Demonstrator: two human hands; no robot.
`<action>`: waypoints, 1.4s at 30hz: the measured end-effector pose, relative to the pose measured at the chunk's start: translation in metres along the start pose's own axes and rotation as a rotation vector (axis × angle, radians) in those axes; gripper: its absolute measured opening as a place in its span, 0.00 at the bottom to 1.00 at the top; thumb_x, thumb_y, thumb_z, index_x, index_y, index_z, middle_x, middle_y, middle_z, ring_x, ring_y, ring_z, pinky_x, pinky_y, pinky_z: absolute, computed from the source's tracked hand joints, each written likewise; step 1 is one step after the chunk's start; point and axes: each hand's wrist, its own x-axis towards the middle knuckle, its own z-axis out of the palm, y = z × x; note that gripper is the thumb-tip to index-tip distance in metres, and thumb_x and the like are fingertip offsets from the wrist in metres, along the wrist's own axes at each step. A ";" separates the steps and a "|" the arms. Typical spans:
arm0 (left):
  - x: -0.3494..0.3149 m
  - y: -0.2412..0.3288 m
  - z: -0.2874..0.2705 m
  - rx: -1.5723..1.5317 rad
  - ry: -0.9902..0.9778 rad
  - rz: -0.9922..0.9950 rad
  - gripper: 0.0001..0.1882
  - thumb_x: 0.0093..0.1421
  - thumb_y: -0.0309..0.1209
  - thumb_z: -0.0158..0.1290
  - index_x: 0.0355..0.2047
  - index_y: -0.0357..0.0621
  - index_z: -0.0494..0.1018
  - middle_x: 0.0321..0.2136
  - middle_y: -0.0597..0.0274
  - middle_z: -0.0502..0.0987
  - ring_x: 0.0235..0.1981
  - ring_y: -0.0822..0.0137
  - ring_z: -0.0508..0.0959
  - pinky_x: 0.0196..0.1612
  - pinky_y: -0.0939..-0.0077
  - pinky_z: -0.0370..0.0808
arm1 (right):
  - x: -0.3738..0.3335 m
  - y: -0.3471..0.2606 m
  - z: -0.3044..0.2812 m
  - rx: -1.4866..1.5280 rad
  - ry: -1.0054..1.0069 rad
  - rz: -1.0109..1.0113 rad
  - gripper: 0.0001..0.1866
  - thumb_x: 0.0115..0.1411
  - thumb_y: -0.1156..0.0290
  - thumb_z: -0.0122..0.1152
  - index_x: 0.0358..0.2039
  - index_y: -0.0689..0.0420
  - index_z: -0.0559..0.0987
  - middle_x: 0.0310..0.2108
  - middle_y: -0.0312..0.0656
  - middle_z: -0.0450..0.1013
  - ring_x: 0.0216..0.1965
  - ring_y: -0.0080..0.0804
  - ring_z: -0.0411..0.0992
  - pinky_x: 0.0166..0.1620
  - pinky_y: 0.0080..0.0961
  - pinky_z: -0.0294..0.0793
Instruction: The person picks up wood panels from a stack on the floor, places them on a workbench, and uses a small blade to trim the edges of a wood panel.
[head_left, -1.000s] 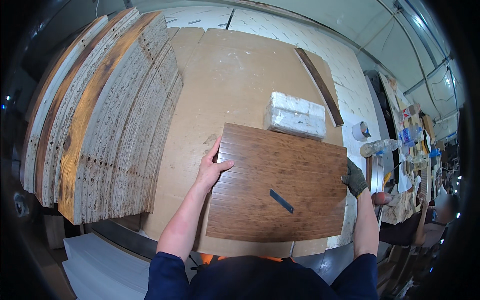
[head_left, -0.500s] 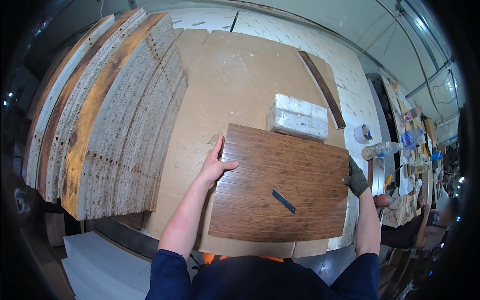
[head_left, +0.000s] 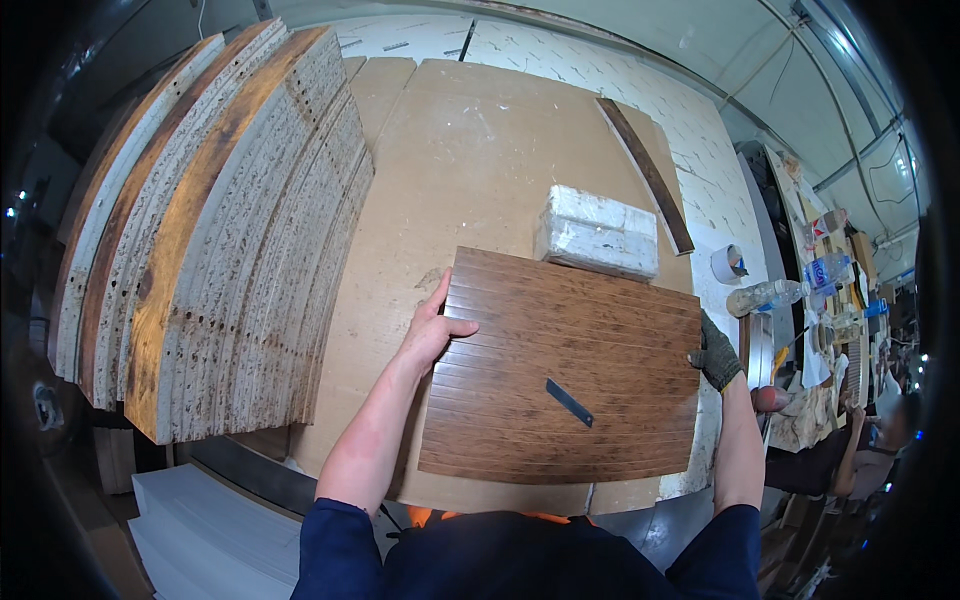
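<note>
A brown wood-grain panel (head_left: 560,340) with several grooves running across it lies flat before me. My bare left hand (head_left: 432,330) grips its left edge, thumb on top and fingers down along the side. At the opposite edge my right hand (head_left: 716,352), in a dark grey glove, holds the panel with the thumb over the top. The fingers under each edge are partly hidden. On the panel rests a small dark flat strip (head_left: 570,402) that resembles a blade. Just beyond its far edge sits a white wrapped block (head_left: 597,232).
Cardboard (head_left: 450,150) covers the worktable. Thick boards (head_left: 250,240) with rough edges stand stacked at left. A narrow brown strip (head_left: 648,178) lies far right, near a tape roll (head_left: 728,264) and a plastic bottle (head_left: 765,298). Another person (head_left: 865,450) is at a cluttered bench on the right.
Almost nothing differs. The view has shifted very slightly, while both hands keep their places on the panel's edges.
</note>
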 end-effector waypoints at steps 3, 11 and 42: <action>-0.004 0.007 0.000 0.042 -0.018 -0.010 0.51 0.46 0.14 0.56 0.67 0.48 0.42 0.60 0.51 0.62 0.57 0.63 0.66 0.59 0.74 0.61 | 0.002 0.005 -0.001 -0.158 0.048 -0.051 0.51 0.37 0.95 0.53 0.66 0.55 0.53 0.61 0.37 0.61 0.60 0.27 0.59 0.59 0.21 0.59; -0.002 -0.001 -0.004 0.042 -0.033 0.033 0.52 0.47 0.17 0.58 0.67 0.46 0.40 0.59 0.49 0.63 0.57 0.62 0.66 0.60 0.74 0.60 | 0.000 0.005 -0.001 -0.098 0.034 -0.075 0.51 0.36 0.94 0.52 0.65 0.57 0.54 0.60 0.38 0.61 0.59 0.26 0.60 0.58 0.21 0.59; -0.005 -0.025 -0.003 0.012 0.135 0.225 0.38 0.49 0.16 0.57 0.61 0.35 0.57 0.51 0.55 0.72 0.49 0.68 0.72 0.55 0.75 0.67 | 0.011 0.056 -0.012 -0.299 0.163 -0.134 0.34 0.43 0.69 0.67 0.54 0.55 0.71 0.42 0.48 0.75 0.41 0.39 0.73 0.47 0.30 0.71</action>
